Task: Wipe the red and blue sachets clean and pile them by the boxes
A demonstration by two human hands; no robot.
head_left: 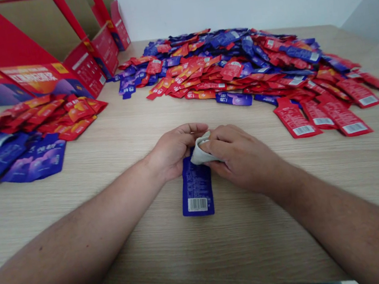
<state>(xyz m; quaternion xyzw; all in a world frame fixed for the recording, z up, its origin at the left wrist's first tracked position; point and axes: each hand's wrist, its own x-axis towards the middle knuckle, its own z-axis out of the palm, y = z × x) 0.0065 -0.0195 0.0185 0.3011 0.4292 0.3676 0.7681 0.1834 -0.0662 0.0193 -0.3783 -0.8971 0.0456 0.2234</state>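
In the head view, a dark blue pouch [197,183] lies near the table's front, barcode side up, its barcode end towards me. My left hand [173,151] is closed around the pouch's far end, which is partly hidden by the fingers. My right hand [240,153] grips a folded pale grey cloth [200,152] and presses it against the upper part of the same pouch. The two hands almost touch at the fingertips.
A large heap of red and blue pouches [227,61] spreads over the back of the table [147,242]. A smaller group of red pouches [65,113] and blue pouches [37,161] lies at the left. Open red cardboard boxes [83,67] stand behind it.
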